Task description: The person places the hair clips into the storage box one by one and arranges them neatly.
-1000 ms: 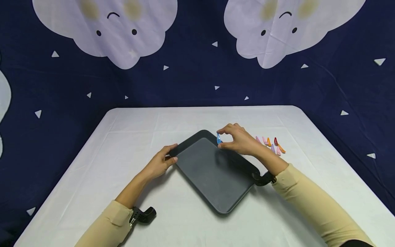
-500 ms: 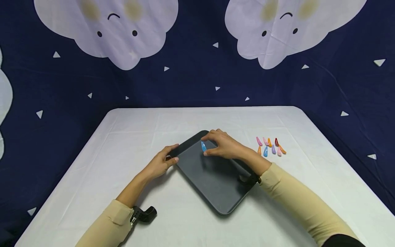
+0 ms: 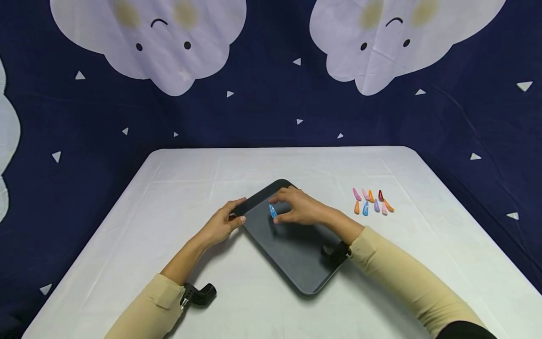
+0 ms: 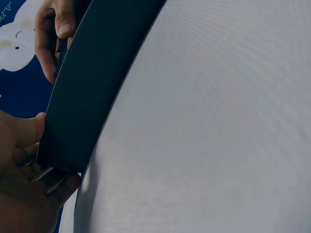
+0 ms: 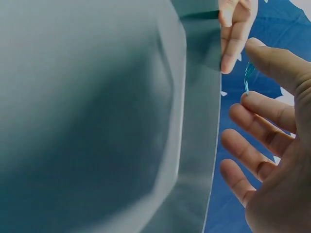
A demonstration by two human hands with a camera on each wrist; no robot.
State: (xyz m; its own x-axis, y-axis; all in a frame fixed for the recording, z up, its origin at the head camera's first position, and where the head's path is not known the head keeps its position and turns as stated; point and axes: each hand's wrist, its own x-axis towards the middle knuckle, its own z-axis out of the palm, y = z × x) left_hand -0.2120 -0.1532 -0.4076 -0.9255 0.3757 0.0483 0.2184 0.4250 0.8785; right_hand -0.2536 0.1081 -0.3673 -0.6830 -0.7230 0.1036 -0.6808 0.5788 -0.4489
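My right hand (image 3: 302,208) pinches a blue snap hair clip (image 3: 273,211) between thumb and forefinger, above the inside of a dark grey baking tray (image 3: 306,270). In the right wrist view the clip (image 5: 247,77) spans the two fingertips, while the other fingers stay loosely spread. My left hand (image 3: 220,225) grips the tray's left corner, thumb at the rim. The left wrist view shows that hand (image 4: 24,189) at the corner of the tray's dark side wall (image 4: 92,82). Part of the tray is hidden behind my right hand and wrist.
To the right of the tray, several coloured hair clips lie in two rough rows, among them a red clip (image 3: 380,195) and another blue clip (image 3: 365,208). All rests on a white-covered table (image 3: 190,174). A dark blue cloud-patterned cloth (image 3: 271,117) hangs behind.
My right hand has carried the blue hair clip leftward and lower, from the tray's far right edge to over its inside. The loose clips came into fuller view. My left hand has kept its place.
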